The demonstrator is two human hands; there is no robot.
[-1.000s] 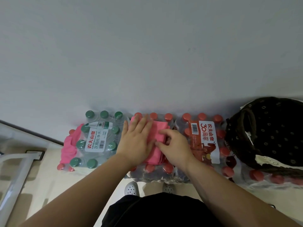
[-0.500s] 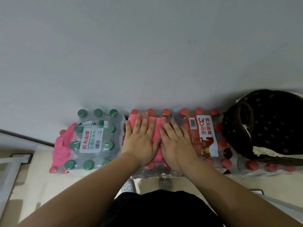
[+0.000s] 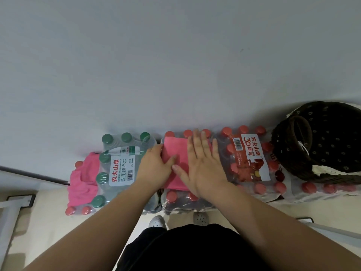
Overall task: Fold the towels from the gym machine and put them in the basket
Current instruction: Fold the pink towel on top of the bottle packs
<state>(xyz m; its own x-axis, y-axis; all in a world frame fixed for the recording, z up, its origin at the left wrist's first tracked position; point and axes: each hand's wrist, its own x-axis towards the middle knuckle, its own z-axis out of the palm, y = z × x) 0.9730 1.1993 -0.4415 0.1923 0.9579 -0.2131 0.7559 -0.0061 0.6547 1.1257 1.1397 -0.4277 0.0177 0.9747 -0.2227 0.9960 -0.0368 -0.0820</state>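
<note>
Half a second ago both palms lay flat side by side on the folded towel [image 3: 175,151]; now they have parted; the left hand [image 3: 154,169] has slid out to the towel's left edge, thumb lying on top and fingers curled down over that edge, so it seems to be gripping it; the right hand [image 3: 203,163] has shifted across the towel's right half and presses flat, fingers straight and spread, holding nothing; the towel sits squared up on top of the middle red-capped pack [image 3: 181,200], reaching toward its far edge by the wall; to my eye the smoothing is done and the lift is coming; the basket [image 3: 281,151] waits to the right, beyond the labelled red-capped pack [image 3: 250,159]; a second towel [image 3: 84,178] lies crumpled at the far left, just beside the green-capped pack [image 3: 121,169], not yet folded
</note>
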